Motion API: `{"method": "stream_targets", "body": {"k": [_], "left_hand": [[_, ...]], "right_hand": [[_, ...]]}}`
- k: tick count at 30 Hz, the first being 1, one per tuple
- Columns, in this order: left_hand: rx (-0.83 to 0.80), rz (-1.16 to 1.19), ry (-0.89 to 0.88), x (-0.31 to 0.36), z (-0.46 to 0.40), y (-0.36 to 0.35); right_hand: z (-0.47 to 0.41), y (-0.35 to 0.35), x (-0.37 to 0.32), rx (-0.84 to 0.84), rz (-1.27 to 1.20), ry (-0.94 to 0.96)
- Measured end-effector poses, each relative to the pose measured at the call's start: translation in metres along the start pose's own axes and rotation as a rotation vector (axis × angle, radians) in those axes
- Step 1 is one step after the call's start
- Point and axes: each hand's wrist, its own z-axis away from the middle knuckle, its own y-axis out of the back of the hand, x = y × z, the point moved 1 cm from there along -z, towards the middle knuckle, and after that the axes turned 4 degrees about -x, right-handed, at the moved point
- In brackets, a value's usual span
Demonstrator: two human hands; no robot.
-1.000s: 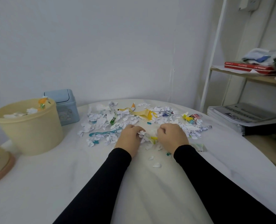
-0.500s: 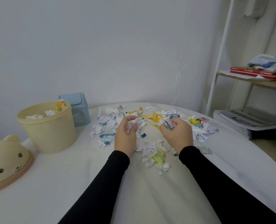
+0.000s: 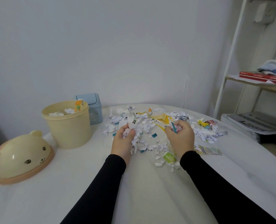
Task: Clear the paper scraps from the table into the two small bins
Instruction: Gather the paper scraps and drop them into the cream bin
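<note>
Both hands are lifted just off the white round surface (image 3: 142, 191), each curled around a gathered wad of torn paper. The left hand (image 3: 123, 142) grips a bunch of mostly white scraps, some dangling loose below its fingers; the right hand (image 3: 180, 137) holds a smaller clump with blue and red bits showing between thumb and fingers. The scattered pile of white, yellow and blue paper scraps (image 3: 150, 125) lies beyond and between the hands, with more strays near the right wrist.

The open cream round plastic bin (image 3: 67, 126) stands to the left, already part-filled, and the small pale-blue lidded bin (image 3: 92, 109) sits just behind it. A cream bear-faced lid (image 3: 20, 156) rests on the surface further left.

To do this step well, I judge the handfuls should be squeezed tighter before travelling, since the trailing pieces under the left hand look likely to drop. Carrying low over the surface and releasing well inside the cream bin's rim would avoid spillage. The blue bin's lid appears closed and would need pushing open first.
</note>
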Motion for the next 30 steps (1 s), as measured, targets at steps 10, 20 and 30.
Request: {"method": "stream_targets", "body": {"k": [10, 20, 30], "left_hand": [[-0.047, -0.144, -0.093, 0.031, 0.001, -0.002], [-0.027, -0.203, -0.332, 0.127, 0.004, 0.058], [0.071, -0.241, -0.456, 0.183, -0.036, 0.136]], "right_hand": [[0.004, -0.009, -0.032, -0.064, -0.124, 0.08], [0.007, -0.111, -0.117, -0.056, -0.438, 0.072], [0.004, -0.227, -0.183, -0.081, -0.625, 0.106]]}}
